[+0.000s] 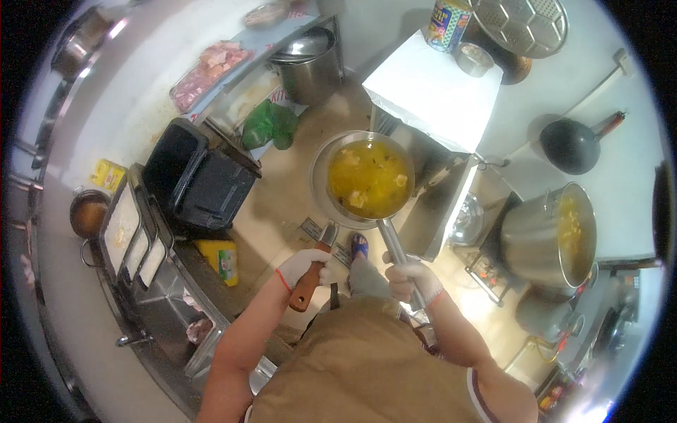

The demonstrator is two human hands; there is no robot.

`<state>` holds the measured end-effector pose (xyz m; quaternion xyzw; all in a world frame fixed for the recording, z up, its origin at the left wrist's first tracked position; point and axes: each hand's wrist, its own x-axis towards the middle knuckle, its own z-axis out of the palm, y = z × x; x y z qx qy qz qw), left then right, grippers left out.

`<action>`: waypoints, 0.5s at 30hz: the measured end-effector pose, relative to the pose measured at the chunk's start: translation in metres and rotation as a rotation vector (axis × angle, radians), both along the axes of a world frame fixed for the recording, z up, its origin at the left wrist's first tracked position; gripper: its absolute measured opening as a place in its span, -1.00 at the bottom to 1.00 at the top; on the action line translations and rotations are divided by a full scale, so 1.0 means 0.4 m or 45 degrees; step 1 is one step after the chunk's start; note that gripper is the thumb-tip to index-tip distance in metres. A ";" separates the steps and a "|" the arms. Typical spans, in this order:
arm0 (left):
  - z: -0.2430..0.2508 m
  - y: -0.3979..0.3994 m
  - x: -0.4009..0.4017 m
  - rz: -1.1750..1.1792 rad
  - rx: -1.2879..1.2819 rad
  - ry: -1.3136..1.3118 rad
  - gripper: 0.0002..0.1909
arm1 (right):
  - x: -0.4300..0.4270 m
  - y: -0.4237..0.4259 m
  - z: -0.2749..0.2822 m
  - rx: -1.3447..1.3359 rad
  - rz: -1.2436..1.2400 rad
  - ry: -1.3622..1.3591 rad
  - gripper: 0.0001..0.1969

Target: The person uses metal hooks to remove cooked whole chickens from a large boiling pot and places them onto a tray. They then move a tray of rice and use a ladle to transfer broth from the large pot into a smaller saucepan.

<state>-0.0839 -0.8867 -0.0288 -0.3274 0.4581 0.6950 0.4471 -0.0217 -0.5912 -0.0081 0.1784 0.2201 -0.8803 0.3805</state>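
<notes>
My gloved left hand (312,269) grips the wooden handle (304,293) of a round metal pan (321,198). In my gloved right hand (413,280) is the steel handle (394,246) of a metal saucepan (373,214). Yellow broth (370,174) fills the saucepan, with pale pieces and dark bits floating in it. The saucepan is over the wooden-handled pan and covers most of it; only the pan's left and lower rim shows. Whether the two touch cannot be told.
At right, a tall stockpot (529,243) of yellow broth stands on a burner stand. A white-covered table (428,100) bears a tin (448,24) and a bowl (474,59). To the left are a black lidded bin (217,185), a steel sink (174,312) and a tray of raw meat (211,69).
</notes>
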 end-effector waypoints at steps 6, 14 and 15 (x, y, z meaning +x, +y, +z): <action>-0.182 -0.070 -0.137 -0.102 0.093 -0.112 -0.84 | -0.057 -0.062 -0.216 0.001 -0.137 -0.198 -0.72; -0.348 -0.028 -0.382 -0.536 0.105 -0.107 -0.82 | -0.168 -0.101 -0.333 0.212 -0.268 -0.322 -0.65; -0.376 -0.016 -0.404 -0.671 0.236 -0.050 -0.86 | -0.168 -0.099 -0.357 0.242 -0.339 -0.306 -0.66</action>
